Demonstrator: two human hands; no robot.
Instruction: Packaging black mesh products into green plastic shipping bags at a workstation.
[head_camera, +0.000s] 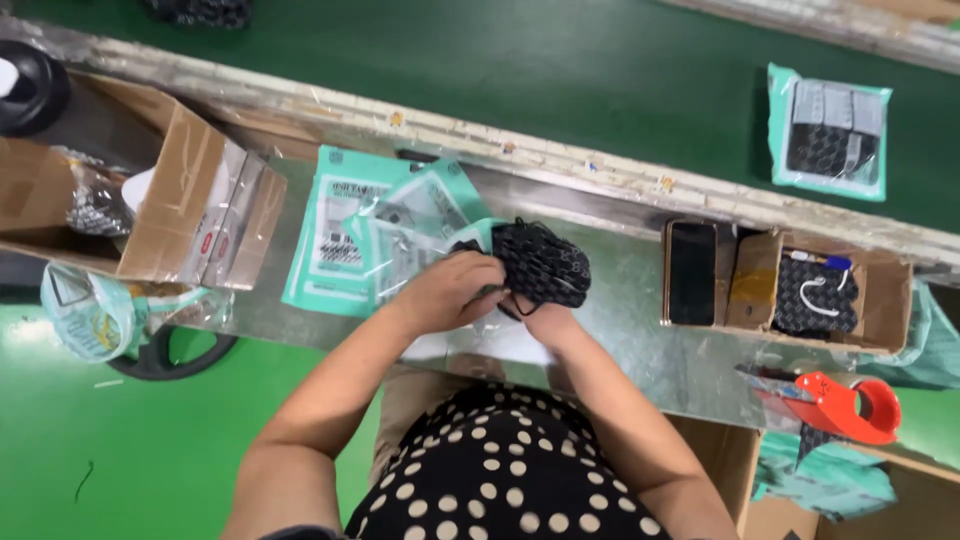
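Now both hands, left (445, 290) and right (545, 322), grips closed on black patterned fabric (545, 262) over teal bags (335, 235).

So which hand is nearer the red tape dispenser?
Right. The right hand is under the black patterned bundle, on the side toward the red tape dispenser; the left hand grips the bundle's far side.

Bare metal table (620, 300) right of hands; teal bags (345, 225) crowd left, open cardboard tray (750, 280) blocks far right.
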